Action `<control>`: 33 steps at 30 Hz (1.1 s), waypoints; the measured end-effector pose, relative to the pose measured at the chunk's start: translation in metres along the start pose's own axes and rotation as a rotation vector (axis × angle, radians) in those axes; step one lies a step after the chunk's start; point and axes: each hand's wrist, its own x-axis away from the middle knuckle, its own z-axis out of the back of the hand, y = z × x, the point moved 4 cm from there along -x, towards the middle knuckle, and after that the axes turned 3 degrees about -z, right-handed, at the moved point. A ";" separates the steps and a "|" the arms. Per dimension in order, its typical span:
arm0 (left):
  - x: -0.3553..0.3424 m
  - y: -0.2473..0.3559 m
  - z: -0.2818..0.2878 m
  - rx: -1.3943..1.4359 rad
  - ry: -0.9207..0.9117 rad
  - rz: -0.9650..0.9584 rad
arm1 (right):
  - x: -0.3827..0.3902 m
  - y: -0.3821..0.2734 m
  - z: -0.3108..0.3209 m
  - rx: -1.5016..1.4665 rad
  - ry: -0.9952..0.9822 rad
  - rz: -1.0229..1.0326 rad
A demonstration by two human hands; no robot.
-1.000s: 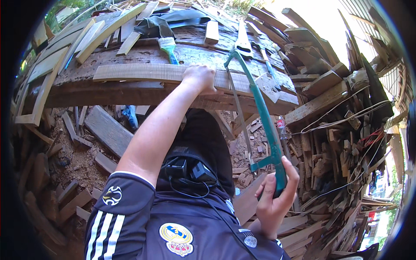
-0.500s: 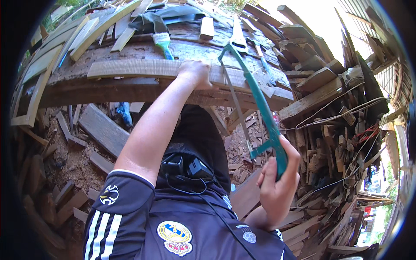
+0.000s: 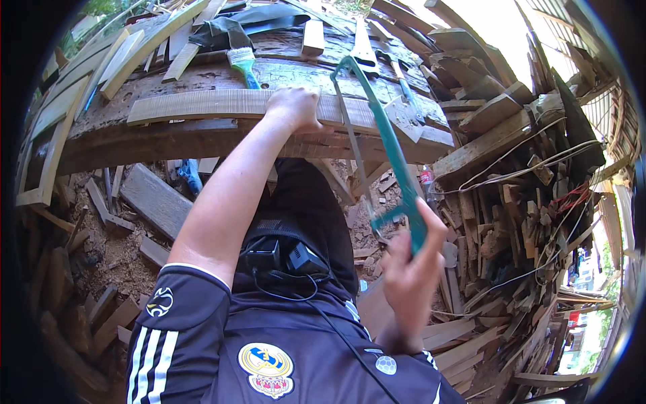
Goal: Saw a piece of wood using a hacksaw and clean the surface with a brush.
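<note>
Grained wooden board (image 3: 202,104), painted metal bow saw (image 3: 389,138)

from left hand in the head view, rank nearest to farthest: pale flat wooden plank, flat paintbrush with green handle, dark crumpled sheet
1. Pale flat wooden plank: under the left hand
2. Flat paintbrush with green handle: just beyond, leftward
3. Dark crumpled sheet: beyond the brush

Room behind plank (image 3: 208,102), left of paintbrush (image 3: 243,66); saw (image 3: 392,138) blocks plank's right part.

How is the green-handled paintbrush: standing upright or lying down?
Lying down: the paintbrush stretches, bristles to handle, along the bench.
</note>
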 end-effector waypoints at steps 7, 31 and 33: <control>-0.009 0.005 -0.010 -0.050 -0.003 -0.020 | -0.087 0.012 -0.057 0.095 -0.023 0.186; -0.003 0.003 -0.006 0.005 0.012 0.006 | -0.077 0.050 -0.079 -0.080 0.001 0.050; 0.000 -0.001 -0.009 0.007 -0.033 0.054 | -0.069 0.000 -0.033 0.055 -0.033 -0.013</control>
